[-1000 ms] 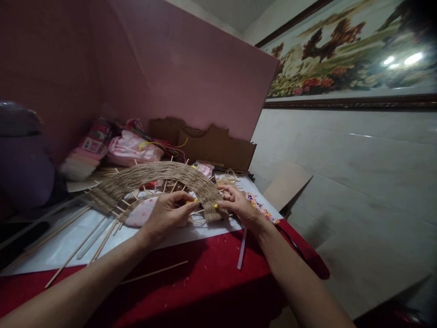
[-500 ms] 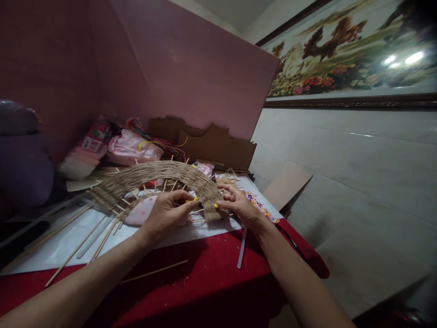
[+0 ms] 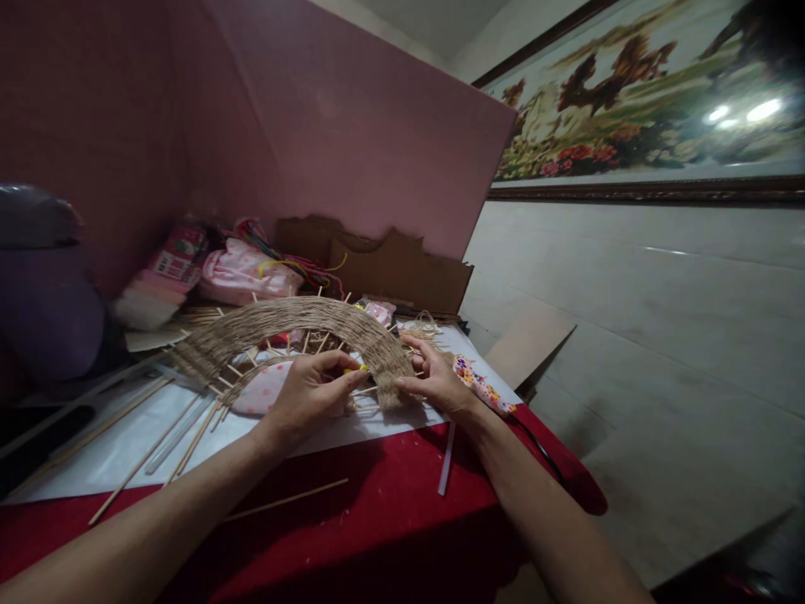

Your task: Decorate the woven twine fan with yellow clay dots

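A curved arch [image 3: 302,312] of tightly woven brown twine stands on thin wooden sticks that poke out along both edges. My left hand [image 3: 308,394], under the arch's inner curve, has thumb and index finger pinched on a small yellow piece [image 3: 355,369], mostly hidden by the fingers. At the arch's right end is my right hand [image 3: 440,379], its thumb on the woven face and its other fingers at the outer edge. Behind the left hand lies a pale pad with pink dots [image 3: 261,387], edged with twine and sticks.
White paper [image 3: 81,461] covers part of the red tablecloth [image 3: 390,478]. Loose sticks [image 3: 142,463] and a clear glue stick [image 3: 446,460] lie near the front. A flower-patterned tool [image 3: 481,386] with a black cord is at right. Cardboard [image 3: 377,264] and a pink bundle [image 3: 248,273] stand behind.
The yellow bit seen at my right thumb is no longer visible; that thumb now lies against the woven face. My left hand keeps its pinch, nearly in place.
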